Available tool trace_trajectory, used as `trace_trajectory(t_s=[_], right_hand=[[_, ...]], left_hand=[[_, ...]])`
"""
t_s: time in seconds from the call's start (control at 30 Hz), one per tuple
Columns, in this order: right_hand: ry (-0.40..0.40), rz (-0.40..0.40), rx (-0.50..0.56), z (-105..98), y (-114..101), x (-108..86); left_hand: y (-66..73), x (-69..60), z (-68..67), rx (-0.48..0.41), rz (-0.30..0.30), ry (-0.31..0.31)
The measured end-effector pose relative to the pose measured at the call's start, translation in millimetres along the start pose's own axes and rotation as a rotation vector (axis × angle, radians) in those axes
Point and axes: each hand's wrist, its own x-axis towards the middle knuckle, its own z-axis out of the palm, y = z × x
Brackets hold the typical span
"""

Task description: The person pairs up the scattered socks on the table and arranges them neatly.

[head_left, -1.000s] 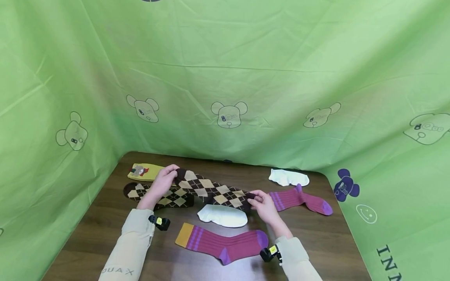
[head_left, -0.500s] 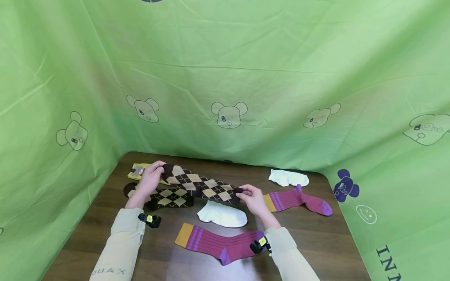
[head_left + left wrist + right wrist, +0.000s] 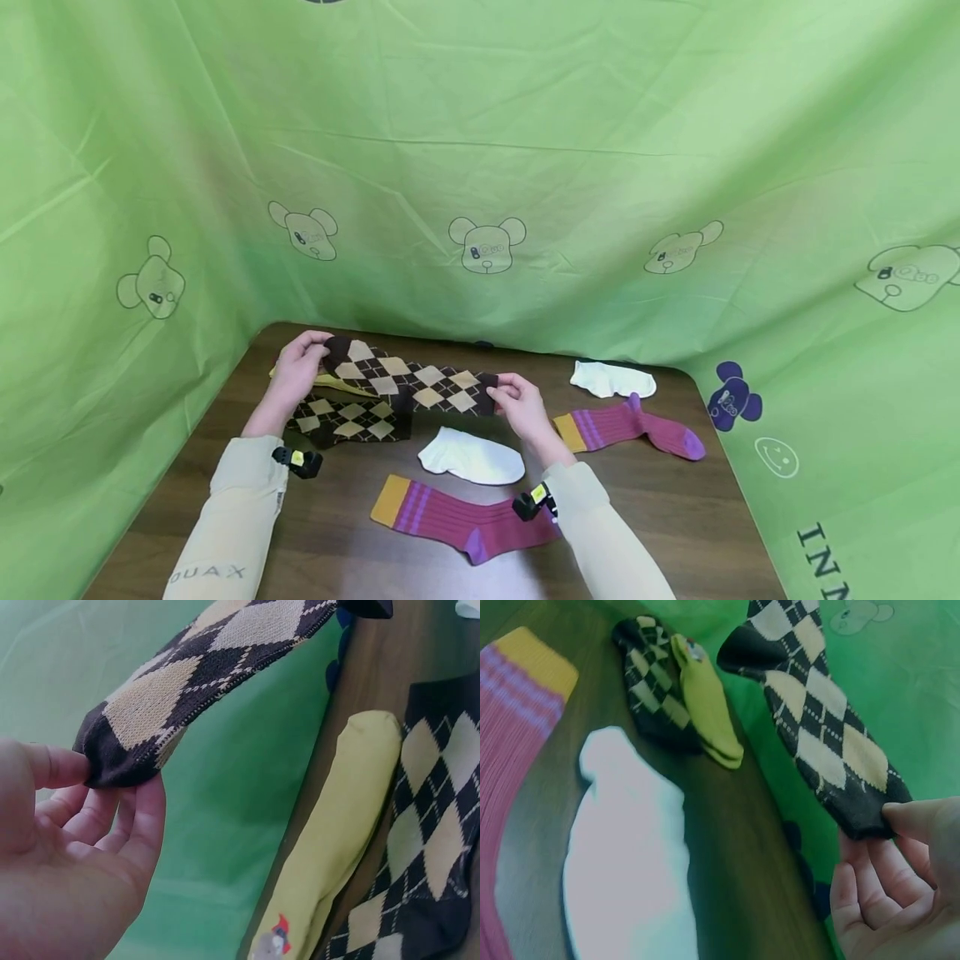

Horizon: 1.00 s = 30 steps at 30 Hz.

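Observation:
Stretched between both hands is a brown and beige argyle sock (image 3: 427,385), held above the table. My left hand (image 3: 297,367) pinches its dark toe, with the thumb on one side and fingers behind, as the left wrist view shows. At the other end my right hand (image 3: 521,407) pinches the dark cuff (image 3: 862,814) between thumb and fingers. A matching argyle sock (image 3: 356,421) lies on the table below, partly hidden by the left hand and the raised sock. Beside it lies a yellow sock (image 3: 345,810) with a small animal picture, mostly covered in the head view.
A white ankle sock (image 3: 472,457) lies mid-table, with a magenta sock (image 3: 450,508) in front, partly behind the right wrist camera. Another magenta sock (image 3: 615,425) and a white sock (image 3: 612,379) lie at the right. Green printed cloth (image 3: 480,125) surrounds the wooden table (image 3: 675,517).
Both hands have carried the argyle sock leftward and toward the back of the table, keeping it stretched. The right-hand magenta sock's yellow cuff has come into view, while the yellow sock has become more covered.

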Motion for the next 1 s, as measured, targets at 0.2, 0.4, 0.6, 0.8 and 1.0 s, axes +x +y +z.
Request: trace_trajectory(t_s=[0.2, 0.4, 0.6, 0.8, 1.0], right_hand=[[-0.030, -0.008, 0.021, 9.5, -12.9, 9.7], [-0.025, -0.024, -0.011, 16.3, -32.2, 19.9], [-0.033, -0.031, 0.008, 27.7, -38.6, 31.9], [-0.072, -0.002, 0.020, 47.0, -34.2, 31.5], [-0.145, 0.032, -0.003, 65.1, -19.3, 16.6]], left_hand=[[5.4, 4.2, -12.2, 0.077, 0.018, 0.031], [15.5, 11.4, -27.2, 0.132, 0.000, 0.054], [16.2, 18.5, -38.3, 0.113, 0.004, 0.103], [10.2, 16.1, -43.9, 0.075, -0.021, 0.221], [5.4, 5.3, -46.9, 0.054, -0.042, 0.337]])
